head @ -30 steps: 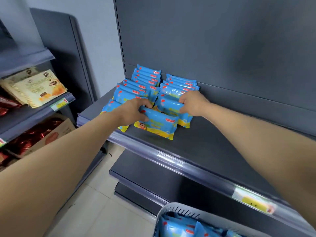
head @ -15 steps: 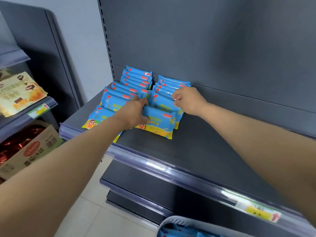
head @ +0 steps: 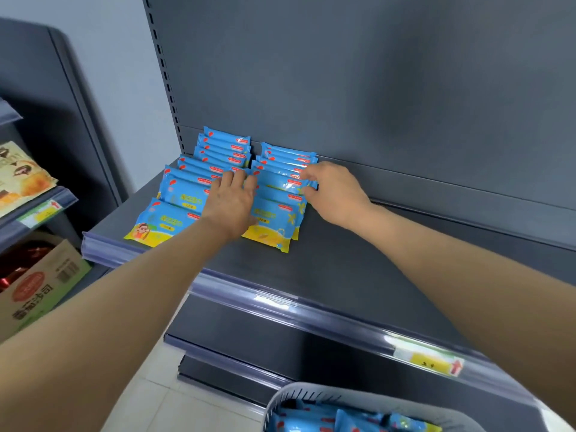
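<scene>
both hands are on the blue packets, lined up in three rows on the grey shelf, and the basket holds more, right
Not quite: the blue packets are lined up in two rows, not three, as the head view shows. The rest holds: the left hand and right hand are on them, on the grey shelf, and the basket holds more.

head view, close, down onto shelf (head: pixel 358 275)

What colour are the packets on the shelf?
The packets are blue with yellow bottoms; head view.

Even soft overhead light; glare on shelf rail (head: pixel 274 302); wide-angle bowing at edges; forearms slightly blurred.
</scene>
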### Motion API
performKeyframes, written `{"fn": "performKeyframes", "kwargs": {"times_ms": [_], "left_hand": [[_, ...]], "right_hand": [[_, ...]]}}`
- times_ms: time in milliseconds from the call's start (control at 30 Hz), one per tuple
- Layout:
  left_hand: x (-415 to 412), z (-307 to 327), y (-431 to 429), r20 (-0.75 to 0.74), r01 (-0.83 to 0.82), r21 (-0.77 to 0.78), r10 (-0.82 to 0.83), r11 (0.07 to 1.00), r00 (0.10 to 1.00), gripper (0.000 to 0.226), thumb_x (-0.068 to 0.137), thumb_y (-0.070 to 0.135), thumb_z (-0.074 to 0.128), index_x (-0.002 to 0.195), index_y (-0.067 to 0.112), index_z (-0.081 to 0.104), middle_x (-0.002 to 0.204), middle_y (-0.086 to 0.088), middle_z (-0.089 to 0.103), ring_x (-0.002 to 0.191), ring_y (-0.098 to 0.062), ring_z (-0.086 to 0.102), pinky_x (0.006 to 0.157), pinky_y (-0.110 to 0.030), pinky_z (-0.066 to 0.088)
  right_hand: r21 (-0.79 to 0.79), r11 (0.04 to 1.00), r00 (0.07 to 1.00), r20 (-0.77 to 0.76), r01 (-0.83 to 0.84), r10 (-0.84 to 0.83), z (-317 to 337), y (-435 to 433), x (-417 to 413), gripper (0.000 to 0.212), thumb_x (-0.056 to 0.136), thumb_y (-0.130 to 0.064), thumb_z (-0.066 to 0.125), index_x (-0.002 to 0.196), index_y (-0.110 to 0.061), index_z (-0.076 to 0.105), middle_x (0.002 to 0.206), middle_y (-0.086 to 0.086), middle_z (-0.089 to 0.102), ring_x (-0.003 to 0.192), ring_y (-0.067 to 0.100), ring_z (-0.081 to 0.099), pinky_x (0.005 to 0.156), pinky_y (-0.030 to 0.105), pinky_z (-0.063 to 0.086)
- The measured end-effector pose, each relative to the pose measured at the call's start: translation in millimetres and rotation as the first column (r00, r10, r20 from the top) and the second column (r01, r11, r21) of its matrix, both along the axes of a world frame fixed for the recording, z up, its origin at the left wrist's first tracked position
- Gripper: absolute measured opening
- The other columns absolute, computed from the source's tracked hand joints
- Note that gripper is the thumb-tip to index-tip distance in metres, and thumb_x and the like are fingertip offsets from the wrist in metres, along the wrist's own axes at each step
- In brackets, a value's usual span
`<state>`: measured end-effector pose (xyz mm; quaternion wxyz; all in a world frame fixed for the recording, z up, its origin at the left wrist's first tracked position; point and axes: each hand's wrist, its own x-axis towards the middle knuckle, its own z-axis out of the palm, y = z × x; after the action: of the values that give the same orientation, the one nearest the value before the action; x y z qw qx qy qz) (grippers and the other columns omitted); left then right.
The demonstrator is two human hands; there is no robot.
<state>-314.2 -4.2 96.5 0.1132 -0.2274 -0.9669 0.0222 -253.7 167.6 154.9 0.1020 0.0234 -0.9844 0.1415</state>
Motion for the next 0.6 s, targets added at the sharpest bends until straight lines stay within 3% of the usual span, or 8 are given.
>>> {"fn": "performKeyframes", "kwargs": {"times_ms": [200,433,600], "left_hand": [[44.4,37.9,3.6,-0.169,0.094,0.115,-0.074,0.989,0.983,0.065,0.082,0.034,0.066,0.133,0.006,0.038,0.132,-0.015,0.04,0.12,-0.034,0.038,0.101,-0.04,0.027],[120.8,106.8,15.5,-0.474,0.247,0.253,-0.103,0.935,0.875,0.057,0.063,0.016,0.08,0.11,-0.001,0.055,0.109,-0.021,0.056,0.097,-0.04,0.054,0.084,-0.035,0.026],[194.2,149.1,26.4,-0.6,0.255,0.255,-0.054,0.933,0.798,0.055,0.063,0.013,0.075,0.113,0.0,0.054,0.108,-0.019,0.057,0.095,-0.037,0.054,0.083,-0.035,0.026]], "right_hand": [[0.201,0.979,0.995,-0.105,0.019,0.002,28.8,-6.4,38.8,0.039,0.093,-0.027,0.049,0.128,-0.01,0.048,0.127,0.007,0.05,0.119,0.027,0.043,0.096,0.037,0.038],[0.258,0.965,0.961,-0.276,0.039,0.035,84.9,0.3,111.4,0.044,0.092,-0.031,0.053,0.13,-0.012,0.045,0.135,0.004,0.042,0.129,0.024,0.033,0.101,0.034,0.029],[0.263,0.964,0.906,-0.417,0.046,0.07,124.3,10.3,177.5,0.047,0.09,-0.033,0.056,0.13,-0.009,0.046,0.136,0.007,0.044,0.13,0.026,0.034,0.102,0.035,0.028]]}}
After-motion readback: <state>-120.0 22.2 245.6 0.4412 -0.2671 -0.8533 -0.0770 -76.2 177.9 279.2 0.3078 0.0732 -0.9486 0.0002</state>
